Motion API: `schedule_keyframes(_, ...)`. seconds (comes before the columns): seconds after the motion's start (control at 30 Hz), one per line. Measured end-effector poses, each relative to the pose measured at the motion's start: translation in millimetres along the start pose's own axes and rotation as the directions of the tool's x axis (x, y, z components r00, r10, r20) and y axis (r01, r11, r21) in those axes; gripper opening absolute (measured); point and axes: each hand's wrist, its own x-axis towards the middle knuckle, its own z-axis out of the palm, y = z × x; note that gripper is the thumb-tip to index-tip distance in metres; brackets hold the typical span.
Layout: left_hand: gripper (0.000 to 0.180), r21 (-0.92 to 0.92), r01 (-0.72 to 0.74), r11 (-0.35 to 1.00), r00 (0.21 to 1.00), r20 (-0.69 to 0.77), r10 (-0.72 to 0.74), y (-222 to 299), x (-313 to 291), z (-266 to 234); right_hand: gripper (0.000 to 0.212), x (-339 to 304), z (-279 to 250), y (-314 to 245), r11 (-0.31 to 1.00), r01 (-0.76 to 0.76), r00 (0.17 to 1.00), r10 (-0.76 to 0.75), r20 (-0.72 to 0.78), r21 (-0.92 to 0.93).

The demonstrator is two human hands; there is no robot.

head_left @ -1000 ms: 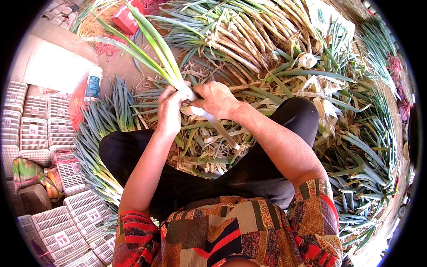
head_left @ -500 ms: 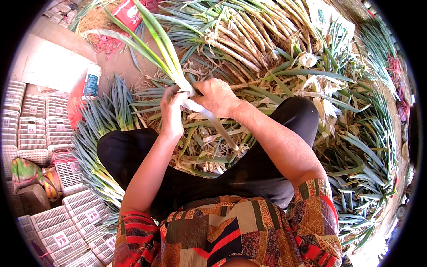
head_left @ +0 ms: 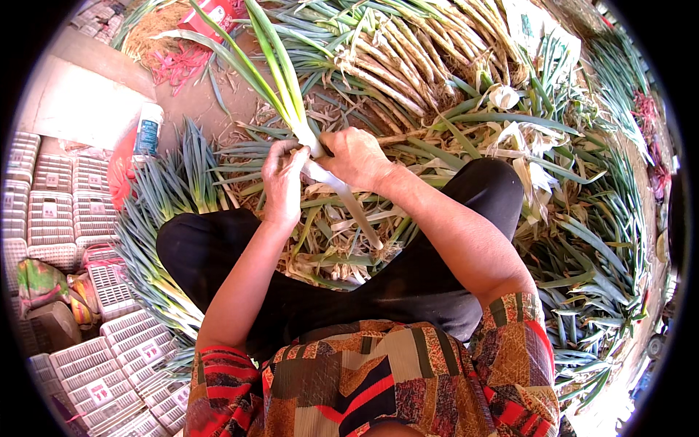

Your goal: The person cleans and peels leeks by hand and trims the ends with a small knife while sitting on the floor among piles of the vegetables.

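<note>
A long green onion (head_left: 339,188) slants across in front of me, its green leaves pointing up and left and its white stem running down toward my lap. My left hand (head_left: 282,178) is closed round the stem just below where the leaves fan out. Close beside it, my right hand (head_left: 354,159) grips the same stalk with bent fingers; its fingertips are partly hidden. Peeled leaves and husks (head_left: 335,240) lie beneath the stalk between my legs.
A heap of unpeeled green onions (head_left: 408,65) lies ahead. Trimmed ones (head_left: 171,197) are stacked by my left knee, with leafy piles (head_left: 597,255) at the right. White plastic crates (head_left: 91,178) and a white-and-teal tub (head_left: 148,130) stand at the left.
The onion's leaves have swung a little to the right, and its lower end has shifted slightly left and down. Both hands keep their hold and have hardly moved.
</note>
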Motion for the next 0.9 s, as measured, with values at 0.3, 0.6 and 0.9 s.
schedule_keyframes(0.3,0.009,0.005,0.022,1.0,1.0,0.021,-0.023,-8.3,2.5,-5.7,0.026,-0.1,3.4,-0.4,1.0,-0.006,1.0,0.007,0.017,-0.016)
schedule_keyframes(0.6,0.008,0.0,0.033,0.999,0.999,0.021,-0.033,-9.7,2.9,-4.7,0.023,0.5,4.9,-1.3,0.999,-0.018,0.999,0.02,0.035,-0.034)
schedule_keyframes(0.9,0.009,-0.092,0.146,0.985,0.989,0.007,-0.146,-9.8,1.3,-5.6,0.027,2.1,16.2,6.6,0.997,0.062,0.997,-0.064,-0.038,-0.051)
